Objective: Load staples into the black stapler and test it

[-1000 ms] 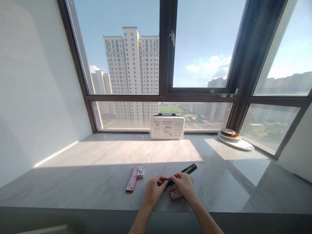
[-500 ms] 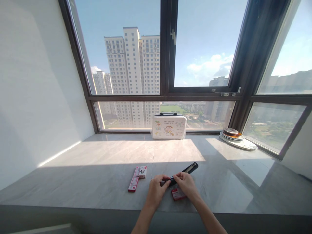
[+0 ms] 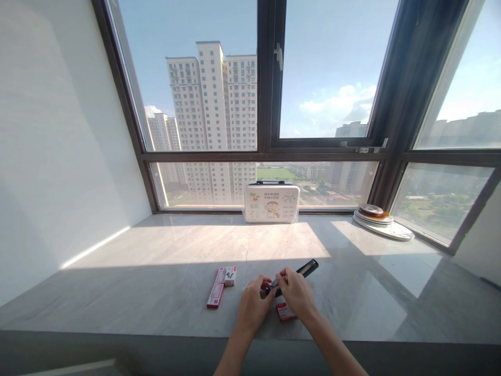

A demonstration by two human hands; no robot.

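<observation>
A long black stapler (image 3: 308,269) lies slanted over the sill, its far end pointing up and right and a metal strip showing along it. My left hand (image 3: 254,303) is closed, thumb and fingers gripping the stapler's near left end. Over the stapler's middle, my right hand (image 3: 296,292) is closed in a pinch. By its fingertips is a small grey piece; I cannot tell whether it belongs to the stapler. A red and white box (image 3: 285,312) lies under my right hand, partly covered by it.
Left of my hands lie two long pink and white boxes (image 3: 215,295) and a small white box with a dark picture (image 3: 230,275). A white case with cartoon prints (image 3: 272,204) stands against the window. Stacked plates (image 3: 395,231) sit in the right corner.
My right hand has risen slightly and moved a little left, its fingertips lifting at the stapler. My left hand stays at the stapler's near end.
</observation>
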